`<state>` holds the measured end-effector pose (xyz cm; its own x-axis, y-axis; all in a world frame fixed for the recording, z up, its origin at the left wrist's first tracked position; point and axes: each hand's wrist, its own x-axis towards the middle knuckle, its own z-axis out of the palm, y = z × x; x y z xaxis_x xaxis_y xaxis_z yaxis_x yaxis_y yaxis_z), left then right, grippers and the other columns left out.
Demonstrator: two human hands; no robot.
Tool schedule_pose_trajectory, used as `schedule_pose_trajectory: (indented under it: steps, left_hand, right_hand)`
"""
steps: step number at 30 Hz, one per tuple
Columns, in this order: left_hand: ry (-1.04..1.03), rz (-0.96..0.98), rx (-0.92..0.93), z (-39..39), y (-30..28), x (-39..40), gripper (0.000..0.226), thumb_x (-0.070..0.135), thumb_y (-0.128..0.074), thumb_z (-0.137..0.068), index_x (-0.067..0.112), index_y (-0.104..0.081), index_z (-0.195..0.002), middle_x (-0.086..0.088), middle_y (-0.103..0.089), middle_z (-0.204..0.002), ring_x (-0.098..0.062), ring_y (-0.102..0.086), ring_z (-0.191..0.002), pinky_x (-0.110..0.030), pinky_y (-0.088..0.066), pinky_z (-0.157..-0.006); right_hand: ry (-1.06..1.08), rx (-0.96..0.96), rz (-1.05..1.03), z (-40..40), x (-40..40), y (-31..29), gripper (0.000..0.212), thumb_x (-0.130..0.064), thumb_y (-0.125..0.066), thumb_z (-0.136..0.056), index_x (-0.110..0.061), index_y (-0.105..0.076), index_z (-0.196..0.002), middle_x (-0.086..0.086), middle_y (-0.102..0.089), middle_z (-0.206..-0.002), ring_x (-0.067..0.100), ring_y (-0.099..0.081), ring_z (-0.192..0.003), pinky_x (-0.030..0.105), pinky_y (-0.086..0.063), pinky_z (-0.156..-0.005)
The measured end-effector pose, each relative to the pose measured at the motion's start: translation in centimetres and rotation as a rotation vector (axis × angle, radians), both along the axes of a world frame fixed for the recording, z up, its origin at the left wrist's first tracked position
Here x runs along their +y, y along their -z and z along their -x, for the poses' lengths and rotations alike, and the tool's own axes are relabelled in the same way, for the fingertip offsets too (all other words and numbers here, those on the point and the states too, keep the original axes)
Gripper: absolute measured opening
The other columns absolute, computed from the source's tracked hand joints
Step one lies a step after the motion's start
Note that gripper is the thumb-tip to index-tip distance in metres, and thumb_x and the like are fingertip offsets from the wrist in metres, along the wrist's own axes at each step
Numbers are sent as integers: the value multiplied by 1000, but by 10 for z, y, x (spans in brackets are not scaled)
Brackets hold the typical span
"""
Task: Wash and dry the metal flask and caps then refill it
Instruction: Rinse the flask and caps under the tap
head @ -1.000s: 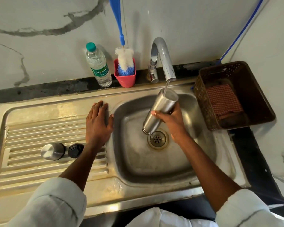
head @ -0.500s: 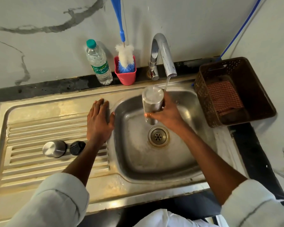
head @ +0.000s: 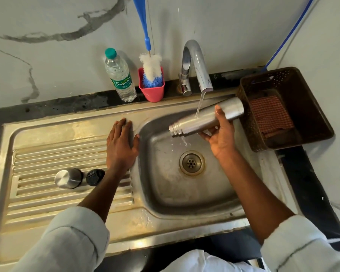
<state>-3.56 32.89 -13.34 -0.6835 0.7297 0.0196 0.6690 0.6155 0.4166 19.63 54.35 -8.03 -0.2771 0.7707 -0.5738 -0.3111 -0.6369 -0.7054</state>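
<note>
My right hand (head: 221, 134) grips the metal flask (head: 204, 118) around its middle and holds it nearly level over the sink basin (head: 165, 183), mouth pointing left and slightly down. Water from the tap (head: 196, 63) runs onto the flask's side, and water spills from its mouth toward the drain (head: 191, 162). My left hand (head: 121, 144) rests flat, fingers straight, on the sink's rim beside the basin. A metal cap (head: 67, 178) and a black inner cap (head: 95, 176) lie on the ribbed draining board (head: 37, 167).
A plastic water bottle (head: 120, 75) and a pink cup (head: 151, 89) holding a bottle brush stand against the marble wall behind the sink. A brown plastic basket (head: 302, 99) with a checked red cloth (head: 269, 116) sits right of the basin, close to the flask's base.
My right hand has tipped the flask from upright under the tap to nearly level, base swung right toward the basket, so water now pours out of its mouth. The left hand has stayed put.
</note>
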Motion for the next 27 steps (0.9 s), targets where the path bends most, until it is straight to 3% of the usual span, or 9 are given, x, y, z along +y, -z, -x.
schedule_pose_trajectory:
  steps: [6,8,11,15,17,22,27]
  left_hand:
    - [-1,7,10,0,0,0,65,52,-49,-106,20,-37,-161,-2,-29,-172,-24,-20,-160,-50,-23,-129]
    - [2,0,10,1,1,1,64,51,-50,-106,19,-39,-160,-2,-30,-171,-24,-21,-160,-51,-24,-129]
    - [-1,-1,7,2,1,1,64,50,-51,-105,19,-40,-160,-3,-31,-171,-24,-22,-160,-50,-24,-129]
    - [-2,-8,10,1,0,0,63,49,-52,-106,19,-40,-160,-3,-31,-171,-24,-22,-160,-51,-24,-129]
    - [-5,-6,1,0,0,1,64,49,-52,-105,19,-40,-160,-2,-31,-171,-24,-22,-160,-50,-24,-129]
    - [-2,-7,1,0,-1,1,64,49,-52,-105,18,-40,-160,-3,-32,-171,-25,-23,-160,-52,-25,-128]
    - [-5,5,2,0,-2,1,64,51,-50,-106,19,-39,-161,-2,-30,-171,-25,-22,-160,-53,-25,-128]
  right_hand:
    - [69,193,214,5,-1,-6,60,-52,-69,-91,-13,-57,-136,18,-70,-125,34,-70,-112,45,-61,-84]
    - [113,273,286,5,-6,-4,61,-54,-69,-90,-9,-60,-131,18,-75,-113,31,-74,-102,46,-61,-89]
    - [176,328,402,4,-15,7,66,-55,-72,-86,-4,-62,-127,18,-75,-99,30,-76,-86,45,-63,-80]
    - [267,349,531,9,-17,16,75,-53,-76,-83,1,-59,-133,23,-70,-114,33,-70,-110,46,-64,-75]
    - [291,360,534,10,-15,17,73,-52,-75,-85,0,-59,-133,22,-70,-121,33,-68,-117,46,-64,-74]
    - [266,329,466,7,-18,18,74,-53,-75,-85,-1,-58,-134,23,-65,-132,33,-70,-105,43,-64,-72]
    - [103,96,153,-10,-27,22,59,-37,-75,-89,-15,-53,-139,16,-63,-135,33,-64,-120,53,-61,-86]
